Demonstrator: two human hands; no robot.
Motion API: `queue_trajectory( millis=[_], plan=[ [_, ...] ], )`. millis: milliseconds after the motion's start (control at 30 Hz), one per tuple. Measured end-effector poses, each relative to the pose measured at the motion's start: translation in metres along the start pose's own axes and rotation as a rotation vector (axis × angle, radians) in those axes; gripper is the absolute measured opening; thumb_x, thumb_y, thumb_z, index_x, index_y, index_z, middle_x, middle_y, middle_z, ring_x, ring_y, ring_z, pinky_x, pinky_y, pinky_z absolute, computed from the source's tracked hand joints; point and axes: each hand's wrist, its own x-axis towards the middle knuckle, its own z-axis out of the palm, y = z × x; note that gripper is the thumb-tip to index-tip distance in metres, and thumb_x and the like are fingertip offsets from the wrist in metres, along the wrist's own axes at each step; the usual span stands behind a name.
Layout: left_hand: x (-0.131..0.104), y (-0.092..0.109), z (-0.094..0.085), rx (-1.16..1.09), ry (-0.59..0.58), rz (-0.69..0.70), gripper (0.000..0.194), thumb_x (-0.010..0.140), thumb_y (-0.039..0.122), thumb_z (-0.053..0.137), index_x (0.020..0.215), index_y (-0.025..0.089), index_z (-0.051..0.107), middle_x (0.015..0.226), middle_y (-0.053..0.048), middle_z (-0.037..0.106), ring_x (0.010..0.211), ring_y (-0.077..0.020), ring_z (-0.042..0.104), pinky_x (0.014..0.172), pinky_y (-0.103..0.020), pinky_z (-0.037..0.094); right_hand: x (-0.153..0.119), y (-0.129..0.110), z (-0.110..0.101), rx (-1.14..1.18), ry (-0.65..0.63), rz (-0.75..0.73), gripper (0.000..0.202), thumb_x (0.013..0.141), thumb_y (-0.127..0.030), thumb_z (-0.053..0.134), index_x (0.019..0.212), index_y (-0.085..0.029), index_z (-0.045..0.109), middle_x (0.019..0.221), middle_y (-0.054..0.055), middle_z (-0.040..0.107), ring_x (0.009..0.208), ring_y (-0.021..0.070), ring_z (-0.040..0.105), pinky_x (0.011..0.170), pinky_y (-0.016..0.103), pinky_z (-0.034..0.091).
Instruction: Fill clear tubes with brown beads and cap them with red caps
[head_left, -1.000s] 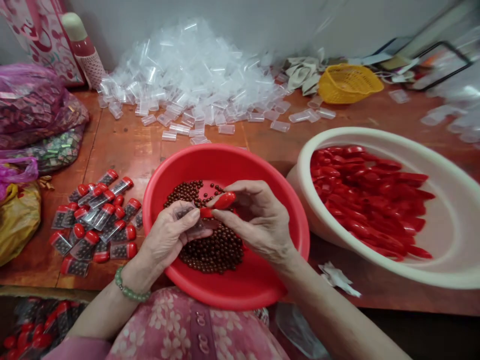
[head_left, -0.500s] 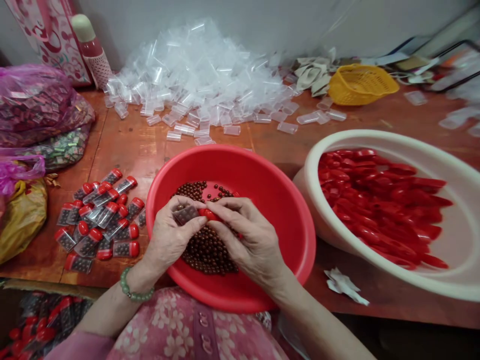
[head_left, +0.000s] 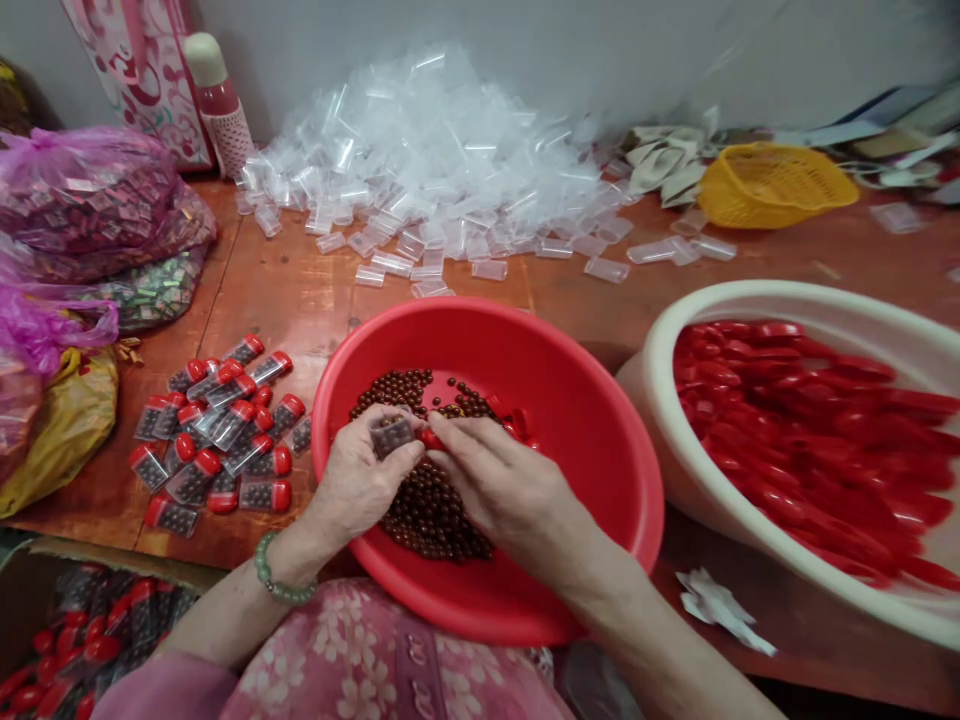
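Observation:
Over a red basin (head_left: 592, 470), my left hand (head_left: 360, 475) pinches a clear plastic case (head_left: 391, 434) filled with dark beads. My right hand (head_left: 502, 485) is beside it, its thumb and fingers closed on a red cap (head_left: 430, 438) at the case's right end. Whether the cap touches the case is partly hidden by my fingers. Brown beads (head_left: 435, 515) lie in the basin below my hands, with a few red pieces (head_left: 521, 425) behind my right hand.
Filled, capped cases (head_left: 217, 410) lie left of the basin; more fill a box (head_left: 90, 640) below. Clear cases (head_left: 450, 160) are heaped behind. On the right stand a white tub (head_left: 660, 400) of red pieces and a yellow basket (head_left: 772, 185). Plastic bags (head_left: 90, 190) sit far left.
The view has shifted, so things appear further right and slightly lower. The case in my left hand is tilted more upright, and red pieces now show behind my right hand.

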Motion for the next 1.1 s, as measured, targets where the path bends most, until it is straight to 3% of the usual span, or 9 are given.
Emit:
queue_trajectory(
  millis=[167,233,433,533,867,1100],
  plan=[
    [0.000,0.002,0.001,-0.055,-0.159,-0.092,0.018,0.078,0.023,0.068,0.091,0.016,0.058,0.087,-0.004,0.067,0.082,-0.0134,0.063,0.079,-0.028,0.051,0.024,0.005,-0.025,0.476,0.140,0.392,0.022,0.087,-0.022,0.062,0.109,-0.025,0.067,0.098,0.005,0.073,0.087,0.0184,0.071,0.080,0.033,0.060],
    [0.001,0.002,0.002,-0.042,-0.191,-0.113,0.021,0.075,0.026,0.071,0.090,0.015,0.061,0.083,-0.003,0.067,0.079,-0.0133,0.062,0.076,-0.027,0.050,0.032,0.002,-0.027,0.590,0.149,0.449,0.019,0.086,-0.025,0.064,0.105,-0.025,0.067,0.097,0.004,0.073,0.086,0.0179,0.071,0.079,0.033,0.060],
    [0.003,0.000,0.003,-0.110,-0.269,-0.121,0.030,0.070,0.038,0.077,0.083,0.015,0.062,0.071,0.002,0.059,0.068,-0.0104,0.054,0.071,-0.026,0.043,0.040,-0.005,-0.014,0.543,0.067,0.238,0.014,0.084,-0.018,0.064,0.096,-0.024,0.069,0.090,0.003,0.074,0.084,0.0175,0.070,0.078,0.032,0.058],
    [0.003,0.000,0.002,-0.108,-0.270,-0.131,0.033,0.069,0.040,0.077,0.082,0.015,0.060,0.069,0.002,0.056,0.066,-0.0107,0.052,0.070,-0.026,0.043,0.039,-0.003,-0.013,0.496,0.041,0.202,0.014,0.084,-0.016,0.063,0.096,-0.023,0.070,0.089,0.003,0.075,0.082,0.0172,0.070,0.077,0.031,0.057],
    [0.003,-0.001,-0.002,0.061,-0.298,-0.073,0.011,0.079,0.025,0.060,0.080,0.015,0.055,0.069,0.001,0.053,0.061,-0.0087,0.047,0.059,-0.023,0.040,0.034,0.002,-0.015,0.411,-0.029,0.153,0.015,0.084,-0.015,0.064,0.096,-0.022,0.070,0.088,0.003,0.075,0.078,0.0156,0.071,0.073,0.027,0.058],
    [0.002,0.000,-0.005,0.074,-0.372,-0.165,0.020,0.081,0.032,0.061,0.076,0.014,0.052,0.064,0.003,0.051,0.057,-0.0077,0.044,0.056,-0.022,0.036,0.023,0.005,-0.011,0.245,-0.017,-0.018,0.018,0.090,-0.022,0.059,0.107,-0.018,0.062,0.095,0.008,0.073,0.086,0.0178,0.070,0.077,0.030,0.058]
  ],
)
